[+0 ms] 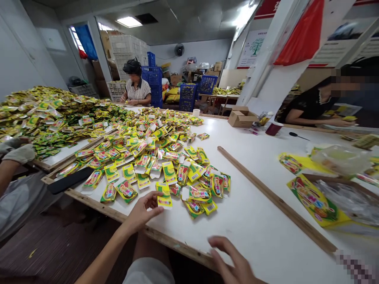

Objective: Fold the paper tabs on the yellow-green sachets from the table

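Observation:
My left hand [145,211] is at the near edge of the pile, its curled fingers and thumb closed on the left side of a small yellow-green carton [164,200]. Fingers spread and holding nothing, my right hand [232,262] hovers over the table's front edge, a little blurred. A loose heap of small printed cartons [142,148] covers the table from in front of my left hand towards the back. Several of them show open white flaps. One carton [194,209] lies at the heap's near right side.
A wooden strip [272,197] runs across the white table [251,225]. To its right stands a large printed display box [316,201] with clear plastic inside. Farther back are a cardboard box [241,117] and a dark red cup [272,128]. Co-workers sit left, behind and right; a gloved hand [19,152] shows left.

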Motion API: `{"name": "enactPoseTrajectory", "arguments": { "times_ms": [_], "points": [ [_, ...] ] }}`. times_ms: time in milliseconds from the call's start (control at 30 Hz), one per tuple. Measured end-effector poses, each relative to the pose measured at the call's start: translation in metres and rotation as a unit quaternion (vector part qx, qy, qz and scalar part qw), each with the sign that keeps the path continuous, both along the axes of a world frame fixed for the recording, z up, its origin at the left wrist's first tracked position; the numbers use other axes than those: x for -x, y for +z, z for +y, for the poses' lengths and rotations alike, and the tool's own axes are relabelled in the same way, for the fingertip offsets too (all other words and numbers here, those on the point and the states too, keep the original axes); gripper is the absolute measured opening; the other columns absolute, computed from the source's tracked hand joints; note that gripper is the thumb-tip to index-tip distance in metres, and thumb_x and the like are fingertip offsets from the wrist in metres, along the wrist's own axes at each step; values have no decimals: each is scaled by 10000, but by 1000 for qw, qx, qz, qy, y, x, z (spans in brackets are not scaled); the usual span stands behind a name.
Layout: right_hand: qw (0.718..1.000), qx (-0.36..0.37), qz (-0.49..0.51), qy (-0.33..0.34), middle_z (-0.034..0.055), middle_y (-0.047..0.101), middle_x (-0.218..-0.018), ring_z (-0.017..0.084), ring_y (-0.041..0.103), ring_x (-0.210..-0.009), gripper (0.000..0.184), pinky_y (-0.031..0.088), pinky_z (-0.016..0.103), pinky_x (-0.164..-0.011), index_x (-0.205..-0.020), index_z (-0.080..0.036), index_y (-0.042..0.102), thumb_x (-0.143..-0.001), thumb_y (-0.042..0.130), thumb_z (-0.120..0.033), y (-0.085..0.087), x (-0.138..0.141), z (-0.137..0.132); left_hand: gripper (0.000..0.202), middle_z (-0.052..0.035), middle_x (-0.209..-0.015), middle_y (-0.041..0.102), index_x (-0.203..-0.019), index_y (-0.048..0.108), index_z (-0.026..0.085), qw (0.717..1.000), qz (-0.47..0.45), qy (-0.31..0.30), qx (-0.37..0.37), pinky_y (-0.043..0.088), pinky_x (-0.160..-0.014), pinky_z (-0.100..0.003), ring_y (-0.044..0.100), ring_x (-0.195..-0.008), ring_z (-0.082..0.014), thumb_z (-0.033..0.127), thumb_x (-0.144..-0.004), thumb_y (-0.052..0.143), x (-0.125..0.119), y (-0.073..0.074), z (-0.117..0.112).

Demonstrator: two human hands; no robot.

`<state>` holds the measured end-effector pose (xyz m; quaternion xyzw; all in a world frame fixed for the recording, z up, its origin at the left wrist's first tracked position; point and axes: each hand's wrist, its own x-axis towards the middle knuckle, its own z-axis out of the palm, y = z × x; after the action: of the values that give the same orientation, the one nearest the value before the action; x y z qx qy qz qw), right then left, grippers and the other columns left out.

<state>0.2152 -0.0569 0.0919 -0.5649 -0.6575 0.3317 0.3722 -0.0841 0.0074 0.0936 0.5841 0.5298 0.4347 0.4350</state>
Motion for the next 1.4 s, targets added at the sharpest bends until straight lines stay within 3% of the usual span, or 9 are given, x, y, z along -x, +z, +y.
{"name": "enactPoseTrajectory", "arguments": {
  "times_ms": [133, 233, 333, 433, 667, 833, 1100, 1233, 1400],
  "points": [
    [994, -68, 68, 45, 65, 608, -1274, 245, 560, -1180, 388, 461, 375, -988, -1206, -254, 591, -819, 586, -236, -12, 64, 24, 550, -9, -808, 622, -1107, 620, 196, 993, -82, -70, 37, 427, -607, -221, 538, -681, -133, 296, -610, 836, -19, 9, -26],
    [989, -102, 85, 66, 73, 613, -1264, 239, 544, -1199, 349, 442, 383, -1004, -1193, -247, 595, -848, 562, -204, -20, 82, 34, 603, 14, -744, 593, -1126, 614, 198, 988, -110, -92, 50, 415, -600, -225, 523, -660, -134, 307, -583, 850, -31, 4, -30],
    [992, -82, 88, 42, 68, 698, -1065, 222, 649, -977, 219, 519, 333, -851, -1082, -227, 629, -881, 544, -243, -26, 83, 41, 350, 30, -660, 524, -1035, 664, 193, 998, -43, -41, 24, 387, -585, -233, 487, -619, -133, 370, -739, 726, -39, -6, -24],
    [991, -70, 113, 7, 55, 715, -950, 198, 664, -812, 265, 535, 297, -727, -1131, -207, 568, -871, 567, -260, -31, 82, 45, 200, -4, -745, 551, -901, 681, 190, 999, 31, 13, -37, 413, -635, -256, 514, -681, -157, 367, -831, 617, -43, -15, -18],
    [987, -89, 130, 12, 48, 706, -936, 164, 650, -718, 278, 527, 262, -665, -1146, -202, 554, -873, 562, -252, -33, 86, 47, 330, -30, -898, 643, -1216, 411, 253, 999, -22, 26, -21, 478, -601, -247, 624, -836, -198, 343, -909, 491, -52, -27, -23],
    [989, -85, 110, 42, 46, 699, -919, 175, 645, -745, 287, 522, 269, -691, -1160, -201, 569, -878, 556, -250, -32, 81, 49, 267, -22, -906, 666, -1178, 480, 254, 999, -17, 7, -50, 491, -795, -307, 629, -880, -189, 307, -916, 497, -50, -31, -25],
    [986, -91, 126, 64, 53, 691, -875, 215, 643, -867, 145, 507, 305, -784, -862, -212, 667, -890, 547, -288, -21, 84, 63, 154, -70, -1087, 647, -985, 633, 214, 996, -6, -24, -90, 446, -942, -343, 581, -1057, -228, 278, -903, 520, -51, -25, -12],
    [980, -76, 184, 20, 57, 690, -960, 198, 658, -858, 251, 526, 303, -762, -1127, -208, 586, -887, 552, -273, -27, 87, 65, 187, -61, -1048, 631, -1059, 560, 222, 989, -122, -9, -77, 474, -918, -350, 599, -1034, -219, 255, -875, 569, -55, -26, -8],
    [984, -112, 126, 63, 66, 694, -996, 219, 638, -971, 125, 504, 309, -816, -937, -220, 679, -877, 582, -270, -27, 84, 58, 133, -68, -981, 645, -951, 622, 187, 992, -84, -17, -89, 471, -898, -338, 608, -982, -220, 287, -876, 576, -56, -23, -10]
  ]
}}
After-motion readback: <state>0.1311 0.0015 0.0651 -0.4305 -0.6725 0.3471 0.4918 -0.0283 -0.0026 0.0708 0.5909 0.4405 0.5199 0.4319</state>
